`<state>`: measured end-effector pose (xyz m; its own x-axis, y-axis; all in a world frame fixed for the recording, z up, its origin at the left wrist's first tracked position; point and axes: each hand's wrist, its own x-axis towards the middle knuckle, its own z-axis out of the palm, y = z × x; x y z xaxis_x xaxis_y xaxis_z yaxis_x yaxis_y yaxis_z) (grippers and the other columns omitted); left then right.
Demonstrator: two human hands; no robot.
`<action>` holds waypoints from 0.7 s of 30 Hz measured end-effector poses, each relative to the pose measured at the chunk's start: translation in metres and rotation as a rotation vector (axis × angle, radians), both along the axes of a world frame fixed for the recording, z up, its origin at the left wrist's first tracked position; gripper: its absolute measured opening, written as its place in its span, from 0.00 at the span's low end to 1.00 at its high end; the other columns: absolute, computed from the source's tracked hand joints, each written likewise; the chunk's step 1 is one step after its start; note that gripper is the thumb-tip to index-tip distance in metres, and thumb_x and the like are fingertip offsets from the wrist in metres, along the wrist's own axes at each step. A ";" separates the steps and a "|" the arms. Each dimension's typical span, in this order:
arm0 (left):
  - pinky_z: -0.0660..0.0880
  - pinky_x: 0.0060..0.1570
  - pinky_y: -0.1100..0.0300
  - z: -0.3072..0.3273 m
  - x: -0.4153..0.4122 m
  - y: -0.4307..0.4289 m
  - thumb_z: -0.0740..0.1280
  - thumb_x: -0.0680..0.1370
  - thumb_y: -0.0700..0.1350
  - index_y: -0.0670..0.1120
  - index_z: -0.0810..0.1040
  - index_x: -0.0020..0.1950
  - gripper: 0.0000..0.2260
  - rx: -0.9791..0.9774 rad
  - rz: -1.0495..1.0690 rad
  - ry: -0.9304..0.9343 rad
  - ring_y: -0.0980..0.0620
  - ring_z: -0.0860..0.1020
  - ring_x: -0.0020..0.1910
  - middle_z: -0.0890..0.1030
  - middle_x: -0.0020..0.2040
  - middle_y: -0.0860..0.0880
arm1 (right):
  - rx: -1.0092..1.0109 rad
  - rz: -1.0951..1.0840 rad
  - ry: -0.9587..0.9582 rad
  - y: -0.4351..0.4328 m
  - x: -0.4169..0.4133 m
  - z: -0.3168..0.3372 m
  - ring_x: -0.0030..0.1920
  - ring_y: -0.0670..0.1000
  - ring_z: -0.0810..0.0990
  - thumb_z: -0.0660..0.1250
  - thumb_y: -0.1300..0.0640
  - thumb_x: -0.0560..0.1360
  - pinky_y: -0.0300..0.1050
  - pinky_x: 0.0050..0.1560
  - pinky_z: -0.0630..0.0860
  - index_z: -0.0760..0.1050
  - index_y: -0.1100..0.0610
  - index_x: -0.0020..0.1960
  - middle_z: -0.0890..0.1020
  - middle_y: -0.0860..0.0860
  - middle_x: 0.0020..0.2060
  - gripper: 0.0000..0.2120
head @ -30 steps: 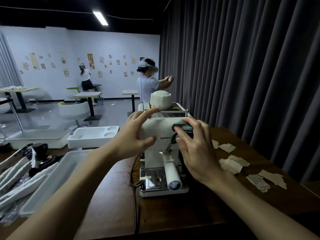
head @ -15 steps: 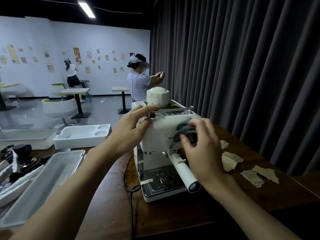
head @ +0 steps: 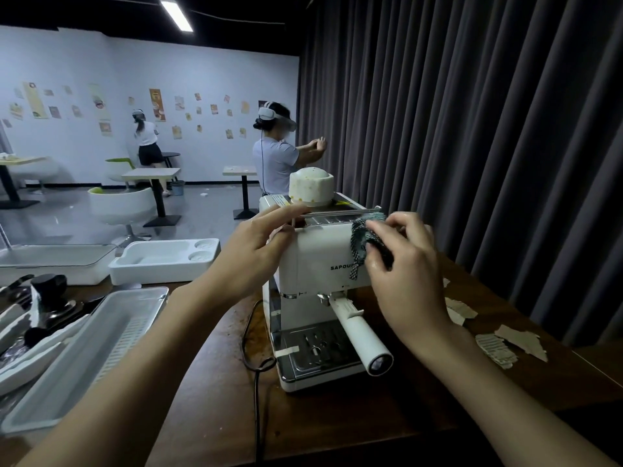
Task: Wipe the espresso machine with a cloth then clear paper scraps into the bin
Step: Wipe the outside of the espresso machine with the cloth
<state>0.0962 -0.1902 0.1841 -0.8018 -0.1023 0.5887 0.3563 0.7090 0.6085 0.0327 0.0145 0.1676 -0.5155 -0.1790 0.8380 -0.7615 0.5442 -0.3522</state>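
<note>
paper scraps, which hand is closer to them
Right. The right hand holds a cloth just left of the paper scraps; the left hand rests on the machine, farther left.

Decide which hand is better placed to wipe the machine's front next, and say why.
Right. The right hand grips the cloth against the front of the espresso machine; the left hand rests on its top.

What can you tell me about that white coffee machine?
The espresso machine is a white box, plastic-looking, upright on the brown table. SAPOU shows on its front. A white handle juts toward the camera above a metal drip tray. What looks like an upturned speckled cup sits on its metal top; a black cord trails at its left. The left hand rests on its top left edge; the right hand presses a checked cloth against its upper right front.
</note>
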 end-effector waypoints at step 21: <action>0.69 0.58 0.70 0.000 0.010 0.006 0.65 0.77 0.57 0.70 0.69 0.65 0.18 0.026 0.003 -0.041 0.78 0.72 0.58 0.74 0.63 0.68 | -0.012 0.201 0.043 -0.008 0.006 -0.011 0.49 0.45 0.70 0.75 0.69 0.67 0.29 0.51 0.67 0.79 0.62 0.50 0.73 0.52 0.48 0.13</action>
